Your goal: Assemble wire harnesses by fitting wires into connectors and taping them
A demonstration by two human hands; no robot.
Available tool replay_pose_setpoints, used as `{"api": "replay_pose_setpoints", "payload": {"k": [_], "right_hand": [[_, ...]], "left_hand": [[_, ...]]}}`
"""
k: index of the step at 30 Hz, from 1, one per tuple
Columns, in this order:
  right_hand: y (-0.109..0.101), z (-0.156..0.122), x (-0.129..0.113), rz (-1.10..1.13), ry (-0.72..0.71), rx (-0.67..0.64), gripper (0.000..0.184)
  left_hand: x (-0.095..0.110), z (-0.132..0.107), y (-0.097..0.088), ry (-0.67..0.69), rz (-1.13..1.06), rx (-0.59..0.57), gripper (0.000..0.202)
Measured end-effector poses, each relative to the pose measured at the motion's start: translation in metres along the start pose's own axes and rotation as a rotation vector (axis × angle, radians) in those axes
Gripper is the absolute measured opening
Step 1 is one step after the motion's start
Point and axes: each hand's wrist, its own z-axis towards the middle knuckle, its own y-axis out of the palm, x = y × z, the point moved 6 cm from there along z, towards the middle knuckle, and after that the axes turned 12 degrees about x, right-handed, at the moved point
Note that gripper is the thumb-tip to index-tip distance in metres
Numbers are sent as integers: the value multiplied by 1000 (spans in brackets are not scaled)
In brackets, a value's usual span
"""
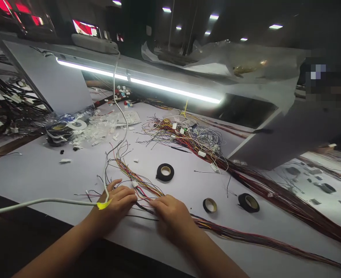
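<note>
My left hand [117,202] and my right hand [172,212] rest close together on the white table [37,173], fingers curled, both pinching a thin bundle of coloured wires [143,191] between them. The bundle runs up from my fingers past a small white connector [135,183] toward the back of the table, and trails off to the right as a long dark harness [245,235]. A white cable [43,201] with a yellow tag [103,204] crosses over my left wrist.
Three rolls of black tape lie right of my hands [165,172] [210,205] [248,202]. A big tangle of coloured wires with white connectors [193,139] fills the middle back. Clear plastic bags of parts [98,127] and tape rolls [60,133] sit at left. A lit strip lamp [138,81] spans the back.
</note>
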Motion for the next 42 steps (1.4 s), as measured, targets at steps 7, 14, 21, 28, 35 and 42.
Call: {"api": "replay_pose_setpoints", "payload": {"k": [7,14,21,28,35,42], "right_hand": [[15,7,34,34,144,0,51],[13,33,50,139,480,6,65],[22,44,25,-86,311,33,44],[36,39,16,-115,131,75,3],[27,34,2,151,78,122,20],[37,43,-9,-60,14,96,17]], "left_hand": [[17,-11,-6,47,126,61,49],[10,0,13,-86,113,-105,26],[-30,-10,17,-500,134,-132,44],[-47,-11,23,-682,-146,-6,49],[-38,-19,28,-1281,-959,62,34],[-15,-11,17,-1303,-1140,111,19]]}}
